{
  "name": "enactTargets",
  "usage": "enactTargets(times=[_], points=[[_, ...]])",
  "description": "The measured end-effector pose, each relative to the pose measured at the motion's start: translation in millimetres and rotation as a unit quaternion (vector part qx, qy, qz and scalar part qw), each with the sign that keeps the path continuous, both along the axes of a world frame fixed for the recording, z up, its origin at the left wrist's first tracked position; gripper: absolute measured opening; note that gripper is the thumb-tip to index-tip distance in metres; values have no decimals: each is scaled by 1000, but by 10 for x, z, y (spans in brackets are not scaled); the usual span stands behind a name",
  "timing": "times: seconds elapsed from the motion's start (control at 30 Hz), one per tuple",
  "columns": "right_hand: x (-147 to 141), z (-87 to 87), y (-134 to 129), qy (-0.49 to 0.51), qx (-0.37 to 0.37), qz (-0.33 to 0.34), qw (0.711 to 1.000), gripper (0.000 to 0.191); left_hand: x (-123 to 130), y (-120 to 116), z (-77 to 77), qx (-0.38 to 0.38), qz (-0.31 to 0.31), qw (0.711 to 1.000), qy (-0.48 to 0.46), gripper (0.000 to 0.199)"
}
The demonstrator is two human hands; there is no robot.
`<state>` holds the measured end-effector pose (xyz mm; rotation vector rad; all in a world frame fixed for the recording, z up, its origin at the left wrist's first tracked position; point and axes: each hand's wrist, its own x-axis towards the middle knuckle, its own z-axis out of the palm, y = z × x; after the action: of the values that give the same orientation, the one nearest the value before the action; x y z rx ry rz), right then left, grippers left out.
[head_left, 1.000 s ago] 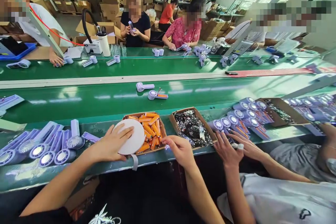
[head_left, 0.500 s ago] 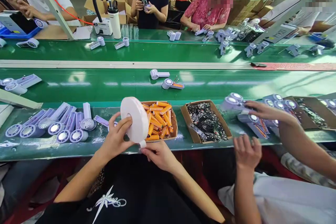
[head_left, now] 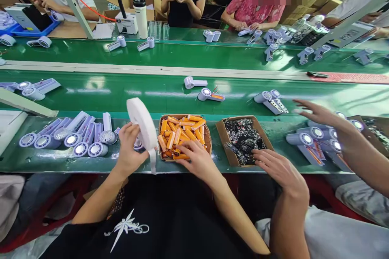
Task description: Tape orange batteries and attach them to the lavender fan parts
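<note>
Left hand (head_left: 129, 149): clamped on the white tape roll (head_left: 142, 123), held upright over the desk (head_left: 54, 162) near edge.
Right hand (head_left: 197, 162): fingers spread, resting on orange batteries (head_left: 179, 131) in the box (head_left: 209, 141) beside the roll.
Neighbour's hand (head_left: 278, 170): at the circuit-board box (head_left: 243, 137).

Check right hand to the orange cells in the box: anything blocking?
Nothing visible does. The right hand already rests on the orange cells at the near rim of their cardboard box. The left hand holds the white tape roll upright, left of the box.

tape roll (head_left: 142, 123): white | batteries (head_left: 180, 135): orange | belt (head_left: 152, 97): green | fan housings (head_left: 73, 135): lilac
</note>
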<state>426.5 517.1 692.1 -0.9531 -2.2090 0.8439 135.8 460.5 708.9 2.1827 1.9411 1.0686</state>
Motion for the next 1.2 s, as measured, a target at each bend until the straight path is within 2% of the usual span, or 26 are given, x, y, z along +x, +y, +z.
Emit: enactTargets(times=[0.07,0.1,0.17,0.23,0.3,0.37,0.57,0.67,0.73,0.8,0.9,1.0,1.03,1.1,1.2], points=[[-28,-41,78,50,-26,-24,998,24,93,24,0,22,-13,1000,-3,85],[-33,-53,105,97,-55,-64,992,26,134,33,-8,29,-22,999,1,82],[-14,-39,136,215,-121,-170,954,36,193,41,-35,31,-42,998,24,76],[32,32,141,322,-177,-229,902,47,224,41,-58,24,-63,996,53,71],[80,139,125,384,-217,-211,873,52,239,43,-62,15,-89,992,83,64],[120,245,94,392,-240,-170,872,48,254,51,-41,5,-116,987,112,58],[252,444,39,264,-190,-125,937,37,296,70,71,9,-159,971,179,53],[304,507,67,229,-178,-110,951,37,296,69,95,2,-164,965,205,57],[309,521,97,234,-187,-101,949,38,296,68,103,-4,-170,962,214,59],[287,502,130,287,-221,-99,927,41,298,68,108,-6,-178,960,214,61],[214,433,166,410,-295,-137,852,44,307,72,108,-7,-170,965,199,63],[125,384,152,471,-344,-188,791,37,318,77,99,-1,-154,970,186,63],[100,381,135,479,-351,-195,781,38,322,79,97,2,-154,971,184,62],[69,392,92,482,-350,-198,779,41,332,79,101,4,-156,970,186,61],[76,433,40,465,-322,-172,806,48,345,73,124,3,-163,967,196,58]])
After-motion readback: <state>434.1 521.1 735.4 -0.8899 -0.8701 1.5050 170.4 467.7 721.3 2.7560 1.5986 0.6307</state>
